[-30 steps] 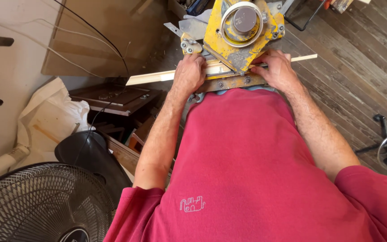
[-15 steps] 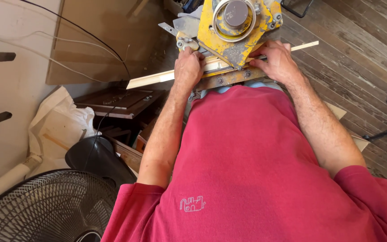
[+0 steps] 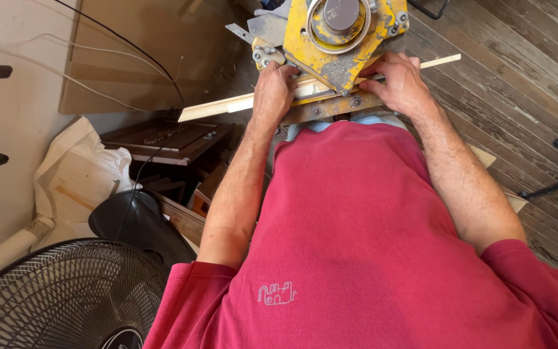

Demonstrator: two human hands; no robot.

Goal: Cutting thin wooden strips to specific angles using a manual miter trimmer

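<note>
A long pale wooden strip (image 3: 227, 105) runs from nine to two o'clock under the worn yellow metal saw base (image 3: 340, 48). The left hand (image 3: 274, 90) presses flat on the strip at eleven o'clock; the right hand (image 3: 400, 81) pins it at one o'clock, fingers curled. A black wire-grille fan (image 3: 66, 297) stands at seven o'clock.

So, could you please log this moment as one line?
left hand: pressing strip | right hand: on strip at saw | fan: lower left
</note>
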